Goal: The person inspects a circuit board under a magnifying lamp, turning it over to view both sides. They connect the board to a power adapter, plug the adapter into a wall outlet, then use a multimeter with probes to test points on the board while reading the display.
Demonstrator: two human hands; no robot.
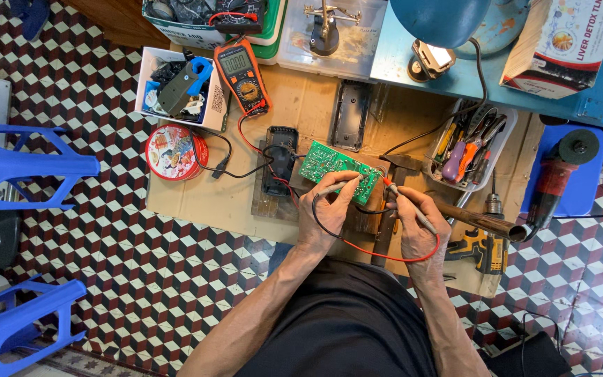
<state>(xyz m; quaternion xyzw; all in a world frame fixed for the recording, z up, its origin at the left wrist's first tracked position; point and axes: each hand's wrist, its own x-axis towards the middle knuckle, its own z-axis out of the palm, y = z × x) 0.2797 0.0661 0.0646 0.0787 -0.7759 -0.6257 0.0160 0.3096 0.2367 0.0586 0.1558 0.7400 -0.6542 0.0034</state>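
Closest to me, my left hand [326,213] and right hand [417,223] sit side by side over the tan cardboard sheet [197,202] on the floor. Fingers of my left hand are closed on a grey probe [336,187]; fingers of my right hand pinch the red-tipped probe [405,204]. Both tips touch the green circuit board [338,169], which lies at twelve o'clock from my left hand. Farther off, at eleven o'clock, lies the orange-edged multimeter [243,75]. At nine o'clock from the board stands a round red tin [176,152]; at three o'clock, a clear tray of screwdrivers [469,145].
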